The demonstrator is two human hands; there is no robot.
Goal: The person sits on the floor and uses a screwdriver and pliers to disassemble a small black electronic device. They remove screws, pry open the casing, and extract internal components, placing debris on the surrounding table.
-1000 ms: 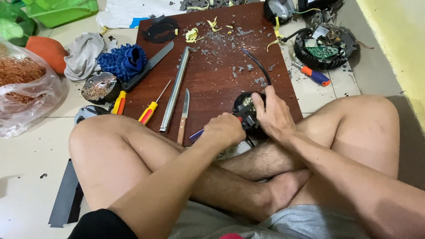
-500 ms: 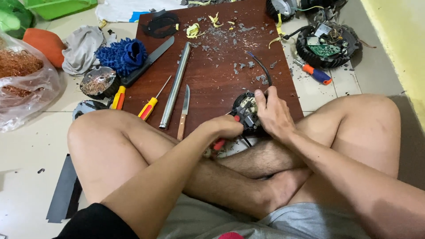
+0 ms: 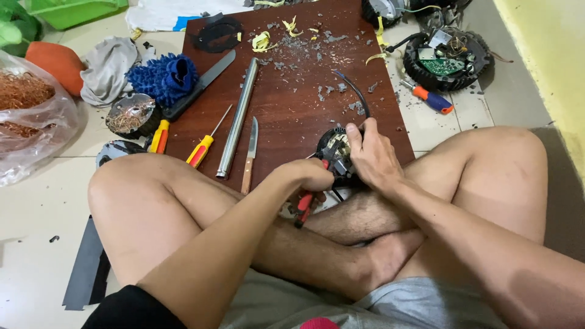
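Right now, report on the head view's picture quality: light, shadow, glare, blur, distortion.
Head view: soft, even light, only faint shadows under the knees; mild glare on the steel tube and plastic bag; board and tools sharp; left hand with the pliers and right hand on the black part show little blur; wide-angle stretch enlarges the legs at the edges.

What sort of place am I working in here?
Likely a home floor used as a makeshift scrap-stripping spot. A person sits cross-legged on pale tiles at a brown board, with a bag of copper wire, opened round electronics and screwdrivers around.
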